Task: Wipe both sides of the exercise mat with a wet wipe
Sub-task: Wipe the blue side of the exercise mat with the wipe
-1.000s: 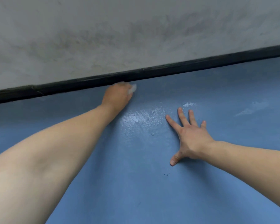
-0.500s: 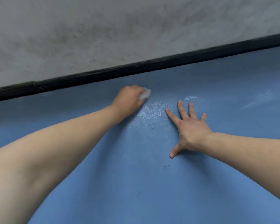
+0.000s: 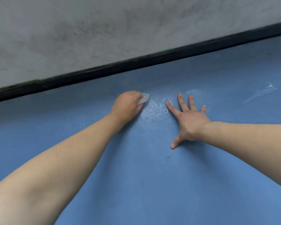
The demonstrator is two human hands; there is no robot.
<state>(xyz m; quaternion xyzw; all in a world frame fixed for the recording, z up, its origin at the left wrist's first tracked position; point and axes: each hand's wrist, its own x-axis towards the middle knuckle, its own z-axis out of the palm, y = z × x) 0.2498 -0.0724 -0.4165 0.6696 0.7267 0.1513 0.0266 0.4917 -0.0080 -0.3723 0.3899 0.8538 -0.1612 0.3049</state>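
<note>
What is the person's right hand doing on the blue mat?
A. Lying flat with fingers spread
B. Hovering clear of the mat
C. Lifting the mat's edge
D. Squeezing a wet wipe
A: the right hand lies flat on the exercise mat with fingers spread, while the left hand grips the wet wipe.

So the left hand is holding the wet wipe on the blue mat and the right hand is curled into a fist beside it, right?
Not quite. In the head view the right hand lies flat with fingers spread on the blue mat; the left hand does hold the wet wipe.
</note>
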